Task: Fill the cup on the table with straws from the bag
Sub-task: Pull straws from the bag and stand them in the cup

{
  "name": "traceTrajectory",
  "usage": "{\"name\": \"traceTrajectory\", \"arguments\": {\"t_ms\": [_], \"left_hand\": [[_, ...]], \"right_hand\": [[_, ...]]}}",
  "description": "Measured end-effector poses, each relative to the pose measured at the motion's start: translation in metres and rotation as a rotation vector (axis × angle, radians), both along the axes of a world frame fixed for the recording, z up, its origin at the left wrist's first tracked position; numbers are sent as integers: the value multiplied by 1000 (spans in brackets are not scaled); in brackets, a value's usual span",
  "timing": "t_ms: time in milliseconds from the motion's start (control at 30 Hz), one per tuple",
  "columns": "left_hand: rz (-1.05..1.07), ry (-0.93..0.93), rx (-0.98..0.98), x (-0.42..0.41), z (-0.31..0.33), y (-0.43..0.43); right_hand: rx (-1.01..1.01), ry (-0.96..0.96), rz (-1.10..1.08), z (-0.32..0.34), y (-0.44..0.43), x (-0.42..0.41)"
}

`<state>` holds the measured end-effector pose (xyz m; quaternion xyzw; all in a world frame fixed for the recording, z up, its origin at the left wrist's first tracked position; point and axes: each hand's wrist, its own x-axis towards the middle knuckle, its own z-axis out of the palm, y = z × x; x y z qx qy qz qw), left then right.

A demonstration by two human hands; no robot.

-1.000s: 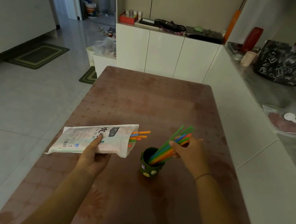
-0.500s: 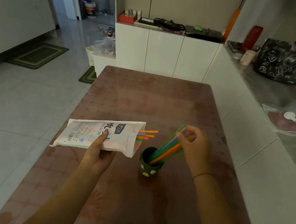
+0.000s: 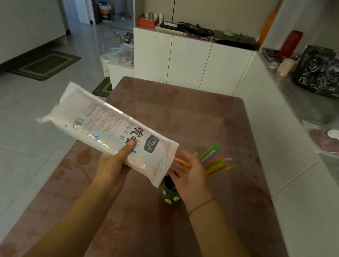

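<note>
Bag, moved: since the frame half a second ago the bag has swung up and tipped. Its sealed end now sits upper left of centre and its open mouth dips toward the middle of the frame. The right hand has left the bundle in the cup and come across to that mouth.
Left hand: the left hand grips the bag from below near its open end, with the thumb pressed flat on the printed face. Its fingers are hidden behind the plastic.
Right hand: the right hand is spread just beside the bag's mouth, fingers straight and fanned toward the upper left. An orange straw lies across them, and no pinch on it can be seen.
Straw ends: the straw ends poke out of the mouth toward the right, at the right hand's fingers.
Cup: the cup stands on the table just below the bag's lower corner and the right palm, partly covered by both.
Bundle: the straws in the cup lean to the upper right, their tips showing past the right hand.
Key relation: the bag's long axis runs from upper left down to centre. The straws inside lie along it, pointing at the right hand, which is the nearer one. The cup is almost straight under the mouth.
Next move, judged: the fingers need to close on the ends and draw along that axis; a crosswise pull could bend them.
</note>
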<state>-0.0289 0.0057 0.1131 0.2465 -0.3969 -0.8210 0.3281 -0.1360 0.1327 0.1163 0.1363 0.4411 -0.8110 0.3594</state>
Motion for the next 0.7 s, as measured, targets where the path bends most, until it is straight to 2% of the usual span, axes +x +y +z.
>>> {"name": "traceTrajectory", "arguments": {"t_ms": [133,300,433,567,700], "left_hand": [[-39,-27,-178,1,13,10],[-35,-43,-126,-2,11,13],[29,-33,29,2,4,1],[51,-26,165,3,-5,-6],[56,17,230,3,-11,-10]], "right_hand": [[-44,-77,37,-8,-3,-3],[-56,-98,130,-12,-9,3],[83,31,179,-9,-2,2],[158,280,256,-8,4,3],[320,463,255,-7,7,0]]}}
